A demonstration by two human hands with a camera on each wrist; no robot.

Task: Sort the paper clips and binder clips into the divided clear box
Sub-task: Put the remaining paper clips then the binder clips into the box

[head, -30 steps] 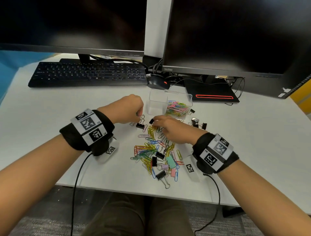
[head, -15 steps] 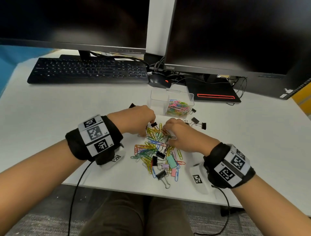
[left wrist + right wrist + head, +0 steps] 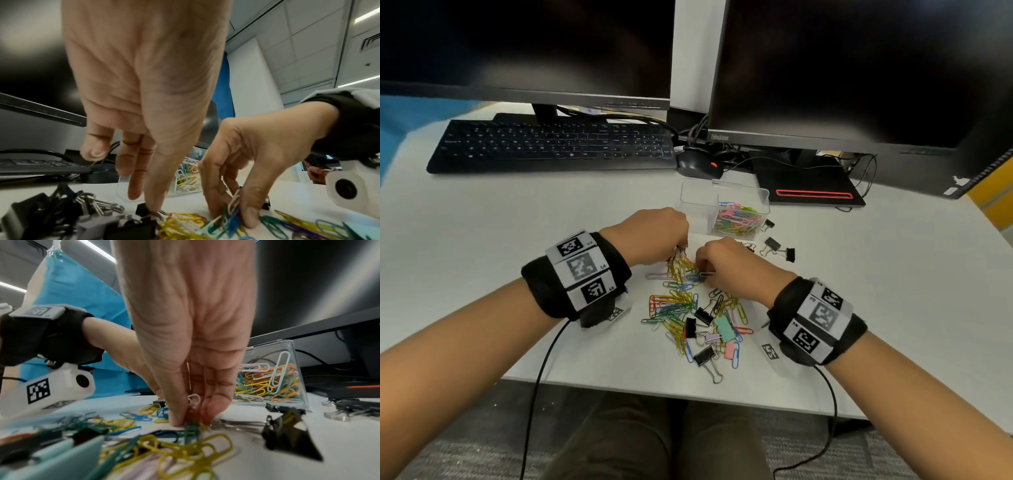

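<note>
Both forearms reach in from the near edge of the white desk (image 3: 482, 219), wrists raised and fingers pointing down into the pile of paper clips (image 3: 681, 305). The right hand (image 3: 729, 267) stands over the far end of the pile, its thumb and fingers drawn together and pinching a small bunch of paper clips (image 3: 191, 421) against the desk. The left hand (image 3: 654, 236) sits just beside it at 9 o'clock, fingers hanging down; its thumb tip touches a small black binder clip (image 3: 144, 211), but I cannot tell whether it grips it. The clear box (image 3: 722, 209) stands at 12 o'clock from the hands, with coloured paper clips filling its right compartment. More black binder clips (image 3: 779, 248) lie at 3 o'clock, near the box. Pastel and black binder clips are mixed into the pile's near end at 6 o'clock.
</note>
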